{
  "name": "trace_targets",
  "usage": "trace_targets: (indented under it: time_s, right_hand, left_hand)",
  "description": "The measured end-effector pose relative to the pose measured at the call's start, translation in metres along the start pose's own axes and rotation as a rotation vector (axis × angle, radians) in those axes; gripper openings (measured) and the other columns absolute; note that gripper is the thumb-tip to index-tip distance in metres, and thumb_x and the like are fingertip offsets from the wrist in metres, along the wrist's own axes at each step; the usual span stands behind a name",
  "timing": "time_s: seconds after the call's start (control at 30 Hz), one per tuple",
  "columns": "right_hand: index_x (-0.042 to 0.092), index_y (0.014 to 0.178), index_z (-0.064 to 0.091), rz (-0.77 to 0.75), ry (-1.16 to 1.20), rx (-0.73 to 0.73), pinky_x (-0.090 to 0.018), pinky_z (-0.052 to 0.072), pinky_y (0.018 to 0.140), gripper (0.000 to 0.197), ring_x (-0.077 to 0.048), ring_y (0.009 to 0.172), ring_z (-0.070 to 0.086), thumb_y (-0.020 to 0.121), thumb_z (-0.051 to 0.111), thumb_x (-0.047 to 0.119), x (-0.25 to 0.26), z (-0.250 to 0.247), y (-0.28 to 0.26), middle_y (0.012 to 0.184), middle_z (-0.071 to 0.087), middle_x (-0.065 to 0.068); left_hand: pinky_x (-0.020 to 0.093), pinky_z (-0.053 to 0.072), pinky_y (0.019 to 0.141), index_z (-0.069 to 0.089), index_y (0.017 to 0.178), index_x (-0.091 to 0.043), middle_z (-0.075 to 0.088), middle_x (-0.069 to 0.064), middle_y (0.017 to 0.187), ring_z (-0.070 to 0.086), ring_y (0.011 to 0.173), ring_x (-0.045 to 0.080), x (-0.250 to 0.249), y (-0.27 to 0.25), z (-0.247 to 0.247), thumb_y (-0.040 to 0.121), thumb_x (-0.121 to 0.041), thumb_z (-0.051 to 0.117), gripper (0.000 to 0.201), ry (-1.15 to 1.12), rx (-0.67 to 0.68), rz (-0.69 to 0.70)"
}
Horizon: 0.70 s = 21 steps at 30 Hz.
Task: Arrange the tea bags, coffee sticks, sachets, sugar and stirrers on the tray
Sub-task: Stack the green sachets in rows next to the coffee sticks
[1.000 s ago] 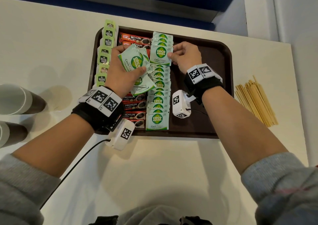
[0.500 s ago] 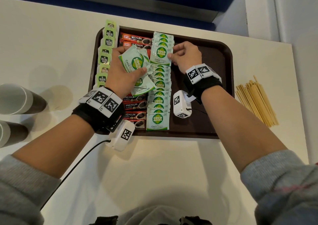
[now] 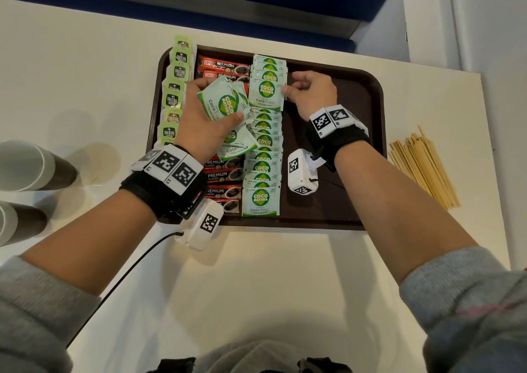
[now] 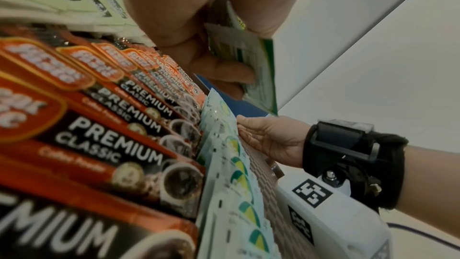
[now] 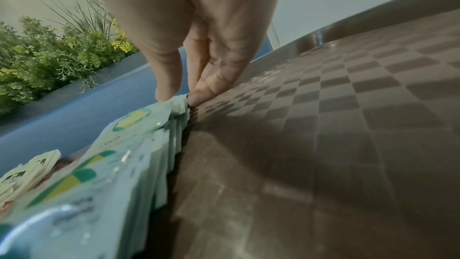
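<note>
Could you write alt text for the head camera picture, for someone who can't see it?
Left hand holds a bunch of sugar sachets over a brown tray; right hand pinches one sachet in the row. Wooden stirrers lie beside the tray.

The left hand (image 4: 189,32) grips a bunch of sugar sachets (image 4: 251,70). Below it lie coffee sticks (image 4: 119,145) in a row, and the right hand (image 4: 271,139) touches the sachet row (image 4: 234,174) beside them.

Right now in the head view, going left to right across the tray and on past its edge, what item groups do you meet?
Tea bags → coffee sticks → Coco Sugar sachets → bare tray → wooden stirrers on the table.
</note>
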State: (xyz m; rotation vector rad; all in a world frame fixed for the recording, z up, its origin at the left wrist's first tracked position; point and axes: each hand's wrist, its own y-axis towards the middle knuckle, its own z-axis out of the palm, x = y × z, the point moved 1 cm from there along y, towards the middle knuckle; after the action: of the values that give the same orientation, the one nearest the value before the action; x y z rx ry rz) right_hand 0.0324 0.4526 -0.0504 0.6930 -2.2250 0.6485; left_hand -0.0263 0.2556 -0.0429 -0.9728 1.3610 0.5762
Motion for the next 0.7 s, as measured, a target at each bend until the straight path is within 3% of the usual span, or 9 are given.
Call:
trace_targets:
  time_s: [0.2,0.33,0.47,0.53,0.63,0.7]
  right_hand:
    - [0.015,0.122,0.062,-0.028,-0.013,0.054,-0.014,0.041,0.081,0.035,-0.006,0.090,0.056,0.088,0.065,0.023,0.002,0.001,-0.002,0.103,0.065,0.000]
    - [0.015,0.121,0.062,-0.038,-0.021,0.062,-0.016,0.042,0.083,0.034,-0.006,0.090,0.056,0.087,0.065,0.022,0.002,0.001,-0.002,0.102,0.065,0.001]
    - [0.013,0.123,0.060,-0.034,-0.006,0.035,-0.020,0.046,0.090,0.039,-0.009,0.092,0.061,0.087,0.066,0.023,0.002,0.001,-0.004,0.104,0.068,-0.001]
    - [0.014,0.122,0.061,-0.047,-0.009,0.025,-0.016,0.046,0.085,0.038,-0.007,0.090,0.060,0.087,0.066,0.025,0.002,-0.001,-0.006,0.099,0.066,0.002]
    - [0.017,0.113,0.067,-0.108,-0.019,0.048,-0.007,0.043,0.072,0.031,-0.003,0.087,0.057,0.086,0.067,0.032,0.004,-0.003,-0.013,0.095,0.064,0.006]
    - [0.021,0.098,0.070,-0.150,0.009,0.097,-0.015,0.049,0.076,0.022,-0.005,0.086,0.060,0.084,0.067,0.038,0.008,-0.001,-0.022,0.091,0.067,0.009]
  left_hand:
    - [0.022,0.056,0.074,0.034,0.115,-0.015,0.059,0.004,0.106,0.064,0.085,0.009,0.001,-0.001,0.001,0.080,0.001,0.070,0.053,-0.004,0.004,0.003]
    - [0.025,0.056,0.076,0.034,0.116,-0.016,0.059,0.005,0.108,0.064,0.087,0.011,0.000,-0.001,0.000,0.080,0.000,0.070,0.053,-0.003,-0.003,0.000]
    - [0.022,0.056,0.074,0.034,0.115,-0.016,0.059,-0.003,0.101,0.064,0.085,0.007,0.001,0.000,0.001,0.081,0.000,0.070,0.053,0.000,0.007,0.001]
    - [0.025,0.056,0.077,0.034,0.115,-0.016,0.059,-0.004,0.101,0.064,0.086,0.009,0.001,-0.001,0.001,0.080,0.000,0.071,0.053,0.003,0.012,0.001]
    - [0.030,0.057,0.081,0.035,0.115,-0.016,0.059,-0.001,0.104,0.065,0.090,0.013,0.001,-0.001,0.002,0.079,-0.001,0.073,0.054,0.004,0.019,0.003]
    - [0.034,0.057,0.082,0.036,0.114,-0.016,0.060,0.003,0.106,0.066,0.092,0.016,0.001,-0.002,0.003,0.077,-0.002,0.075,0.055,0.003,0.020,0.007]
